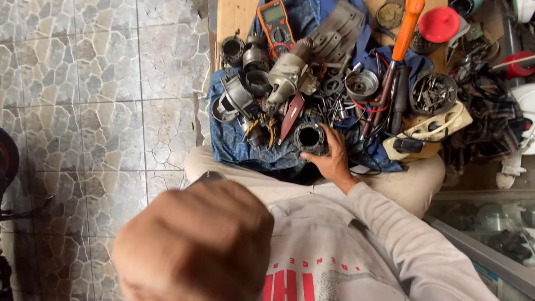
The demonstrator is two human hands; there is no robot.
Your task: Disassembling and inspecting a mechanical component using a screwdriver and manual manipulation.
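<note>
Loosely, the right hand (335, 159) cups a dark metal sleeve (309, 137), a short, thick-walled ring standing open end up. The thumb lies along its near rim and the fingers wrap its right side, in a light hold rather than a firm clamp. The sleeve rests on a blue cloth (234, 146) spread over the table, at the edge of the heap nearest the person. It looks like cast or machined steel, so probably stiff, heavy for its bulk and in no way fragile. It may be greasy, which would make the smooth outer wall slippery. A pinch across the rim, thumb inside the bore and fingers outside, seems the surest grasp. Just left of the sleeve lies a red wedge-shaped piece (291, 117), and beyond that a grey motor body (287, 75). Farther beyond the sleeve sits an orange multimeter (275, 23). To the sleeve's right are a round tin of screws (432, 92) and a cream power strip (430, 128). The left hand (195, 245) is well short of the sleeve, close to the lens and badly blurred, so I cannot tell whether it holds anything.
</note>
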